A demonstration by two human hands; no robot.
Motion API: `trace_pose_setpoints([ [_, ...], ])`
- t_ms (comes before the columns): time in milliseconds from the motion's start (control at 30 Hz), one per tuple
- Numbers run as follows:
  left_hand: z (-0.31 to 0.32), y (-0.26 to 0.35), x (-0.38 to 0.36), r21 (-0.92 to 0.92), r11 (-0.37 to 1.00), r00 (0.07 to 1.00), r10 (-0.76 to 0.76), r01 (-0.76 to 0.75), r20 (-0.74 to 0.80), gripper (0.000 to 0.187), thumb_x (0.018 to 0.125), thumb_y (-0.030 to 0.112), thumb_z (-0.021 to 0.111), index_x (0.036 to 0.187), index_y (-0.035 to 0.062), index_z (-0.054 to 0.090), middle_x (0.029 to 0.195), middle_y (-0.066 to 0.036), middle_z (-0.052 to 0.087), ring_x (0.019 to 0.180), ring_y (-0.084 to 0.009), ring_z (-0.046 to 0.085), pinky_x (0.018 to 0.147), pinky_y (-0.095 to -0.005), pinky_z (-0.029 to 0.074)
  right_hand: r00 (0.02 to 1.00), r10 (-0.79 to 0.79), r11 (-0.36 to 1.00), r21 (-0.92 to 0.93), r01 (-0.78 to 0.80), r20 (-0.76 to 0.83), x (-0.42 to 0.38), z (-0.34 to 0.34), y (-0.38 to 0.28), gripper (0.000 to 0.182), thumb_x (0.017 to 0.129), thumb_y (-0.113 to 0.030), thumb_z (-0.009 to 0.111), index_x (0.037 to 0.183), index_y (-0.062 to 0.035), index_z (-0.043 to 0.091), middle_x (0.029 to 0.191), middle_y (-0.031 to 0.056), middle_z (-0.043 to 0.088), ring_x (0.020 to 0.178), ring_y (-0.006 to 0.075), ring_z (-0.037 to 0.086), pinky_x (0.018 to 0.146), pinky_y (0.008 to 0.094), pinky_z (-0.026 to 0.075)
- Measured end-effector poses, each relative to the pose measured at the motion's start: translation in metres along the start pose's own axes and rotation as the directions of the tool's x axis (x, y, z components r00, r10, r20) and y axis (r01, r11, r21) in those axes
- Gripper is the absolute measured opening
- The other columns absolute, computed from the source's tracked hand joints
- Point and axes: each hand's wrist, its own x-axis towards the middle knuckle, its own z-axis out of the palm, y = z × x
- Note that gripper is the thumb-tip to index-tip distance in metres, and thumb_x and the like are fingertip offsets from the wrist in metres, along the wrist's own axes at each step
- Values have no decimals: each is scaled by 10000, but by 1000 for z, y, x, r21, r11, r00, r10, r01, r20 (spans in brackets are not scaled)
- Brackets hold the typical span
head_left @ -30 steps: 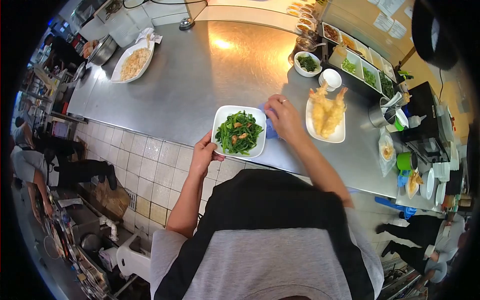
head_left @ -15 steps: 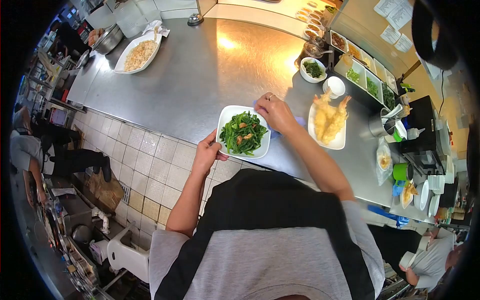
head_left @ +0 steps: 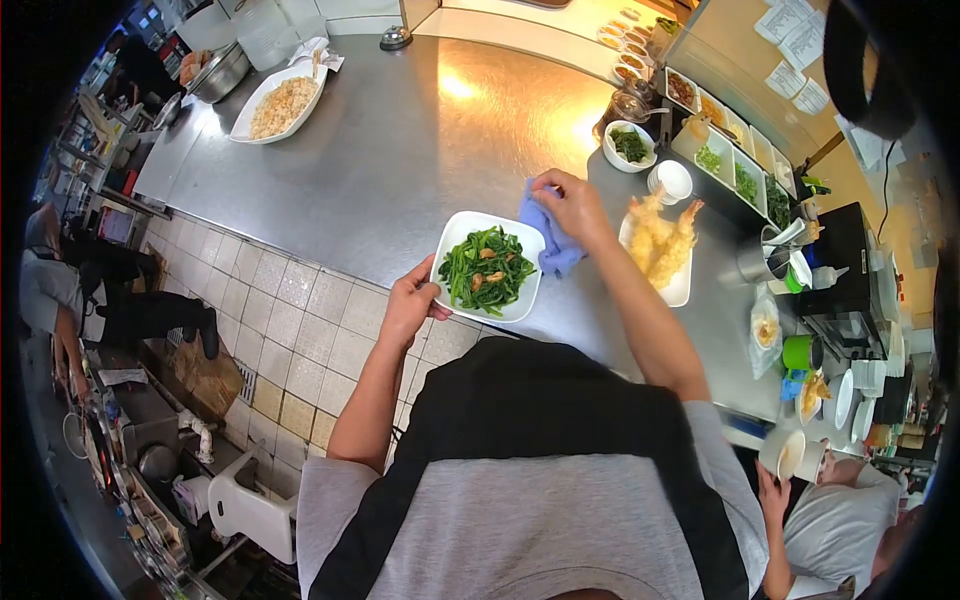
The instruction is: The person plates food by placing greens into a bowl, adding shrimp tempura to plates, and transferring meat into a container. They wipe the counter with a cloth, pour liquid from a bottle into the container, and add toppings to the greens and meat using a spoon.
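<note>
A square white plate [head_left: 530,308] of cooked leafy greens [head_left: 488,268], topped with brown pieces, is tilted slightly at the front edge of the steel counter. My left hand [head_left: 408,300] grips its left side, thumb on the rim and fingers underneath. Just off the plate's upper right corner, my right hand [head_left: 572,208] pinches a blue-purple cloth [head_left: 545,232], whose folds hang down beside the rim. Right of that hand, a white dish [head_left: 680,290] holds battered fried shrimp [head_left: 660,245], partly hidden behind my forearm.
Fried rice [head_left: 284,108] lies in a white dish at the far left, near a call bell [head_left: 396,38]. At the right stand a bowl of dark greens [head_left: 629,146], stacked white cups [head_left: 671,181] and garnish trays [head_left: 745,182]. A co-worker [head_left: 845,510] carries bowls at lower right; another [head_left: 60,290] stands left.
My right hand has drawn back from the plate's rim, up and to the right, and more of the cloth shows. The left hand keeps its hold. The co-worker at right has moved nearer the counter.
</note>
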Motion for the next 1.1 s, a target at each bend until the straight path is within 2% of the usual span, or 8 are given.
trace_pose_setpoints([
  [67, -2, 0, 3, 36, 999, 1000, 20, -20, 3, 562, 786, -26, 442, 1346, 14, 459, 871, -110, 639, 557, -166, 623, 502, -259, 542, 988, 149, 986, 71, -151, 29, 4, -5, 1, 140, 801, -116, 673, 932, -70, 648, 938, 126, 674, 859, 243, 641, 753, 329, 504],
  [300, -11, 25, 29, 211, 977, 981, -53, 13, 184, 510, 778, 19, 438, 1273, 48, 558, 795, -56, 652, 553, -98, 591, 495, -221, 503, 997, 8, 1000, -5, -7, 83, 7, 7, -24, 134, 803, -137, 666, 920, -73, 648, 930, 109, 673, 841, 261, 645, 762, 339, 502],
  [400, -9, 37, 39, 292, 956, 967, -66, -9, 245, 500, 776, 38, 440, 1255, 63, 583, 779, -34, 653, 538, -80, 563, 497, -212, 485, 950, -153, 988, 29, 151, 271, 9, 17, -30, 114, 792, -147, 664, 891, -91, 654, 933, 74, 661, 873, 265, 628, 763, 349, 501],
  [467, -10, 40, 46, 281, 960, 956, -86, 4, 281, 508, 771, 38, 446, 1258, 75, 585, 766, -26, 647, 535, -74, 552, 501, -208, 476, 850, -400, 880, -115, 461, 343, 8, 25, -33, 93, 781, -151, 662, 862, -106, 658, 955, 45, 634, 921, 260, 600, 765, 357, 499],
  [633, -10, 43, 47, 311, 950, 942, -89, -17, 323, 509, 767, 30, 446, 1252, 84, 593, 723, -21, 641, 541, -80, 565, 503, -215, 486, 784, -455, 779, -238, 580, 422, 3, 32, -32, 75, 769, -147, 659, 839, -120, 658, 958, 53, 598, 957, 247, 583, 764, 360, 500],
  [767, -6, 34, 35, 298, 955, 961, -84, 2, 264, 511, 772, 19, 434, 1253, 84, 591, 758, -43, 651, 553, -87, 581, 509, -220, 501, 817, -338, 807, -303, 507, 467, 2, 20, -30, 73, 785, -166, 631, 827, -110, 651, 925, 80, 599, 918, 266, 594, 738, 381, 501],
  [933, 13, 8, -3, -42, 997, 991, -64, 69, 115, 624, 796, 48, 482, 1407, 85, 362, 926, -99, 637, 643, -165, 662, 541, -244, 542, 889, -221, 902, -264, 343, 401, 8, -24, -15, 88, 789, -161, 607, 815, -86, 646, 874, 116, 609, 850, 306, 606, 694, 400, 492],
  [1100, 4, 10, 13, 227, 974, 991, -52, 22, 125, 565, 914, 247, 572, 1406, 85, 348, 893, -85, 624, 611, -144, 633, 502, -235, 509, 893, 125, 826, -544, 148, 432, 3, -61, -14, 54, 774, -98, 595, 787, -61, 634, 861, 157, 617, 775, 341, 608, 671, 404, 479],
])
